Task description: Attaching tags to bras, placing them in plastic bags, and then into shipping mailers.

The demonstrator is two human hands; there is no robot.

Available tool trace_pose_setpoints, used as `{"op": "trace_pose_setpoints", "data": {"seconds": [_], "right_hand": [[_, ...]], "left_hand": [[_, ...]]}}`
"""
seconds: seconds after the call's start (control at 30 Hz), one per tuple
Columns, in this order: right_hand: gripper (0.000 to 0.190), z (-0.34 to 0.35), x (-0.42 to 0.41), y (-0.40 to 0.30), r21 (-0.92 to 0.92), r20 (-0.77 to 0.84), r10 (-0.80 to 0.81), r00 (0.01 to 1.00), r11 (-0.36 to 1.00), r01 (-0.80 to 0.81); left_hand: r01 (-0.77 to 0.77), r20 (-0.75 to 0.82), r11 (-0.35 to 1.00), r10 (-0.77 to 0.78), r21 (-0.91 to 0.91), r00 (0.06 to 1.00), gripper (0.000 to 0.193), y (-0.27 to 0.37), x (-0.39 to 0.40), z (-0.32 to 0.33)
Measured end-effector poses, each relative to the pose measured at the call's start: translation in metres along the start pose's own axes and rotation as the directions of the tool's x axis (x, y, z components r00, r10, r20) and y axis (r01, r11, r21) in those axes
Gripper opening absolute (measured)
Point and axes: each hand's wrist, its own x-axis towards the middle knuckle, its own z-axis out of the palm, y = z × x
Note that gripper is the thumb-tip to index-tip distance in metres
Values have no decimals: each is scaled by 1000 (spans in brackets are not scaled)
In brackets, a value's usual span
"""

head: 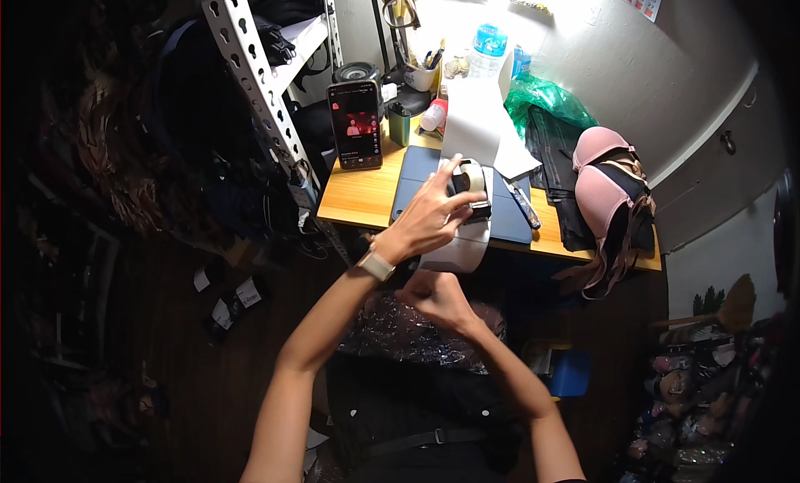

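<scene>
My left hand, with a watch on the wrist, rests on a black tape dispenser with a roll of clear tape, fingers spread over its side. The dispenser stands on white paper that lies over a dark blue flat case and hangs past the desk's front edge. Close below the paper's lower end is my right hand, its fingers curled; whether it pinches anything cannot be told. A cutter knife lies right of the dispenser. More white paper stretches up behind the dispenser.
On the wooden desk, a phone stands upright at left, near a green box. Pink bras and black plastic bags occupy the right end. A water bottle stands behind. A metal shelf post rises at left.
</scene>
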Motion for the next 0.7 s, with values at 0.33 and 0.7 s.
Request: {"op": "trace_pose_setpoints", "data": {"seconds": [0.33,0.7], "right_hand": [[23,7,9,-1,-406,674,-74,735,794,453],[73,50,11,37,-624,382,-35,924,727,285]], "left_hand": [[928,-121,372,-921,13,371,64,28,-232,-6],[863,-322,506,-813,21,484,42,33,-239,41]]}}
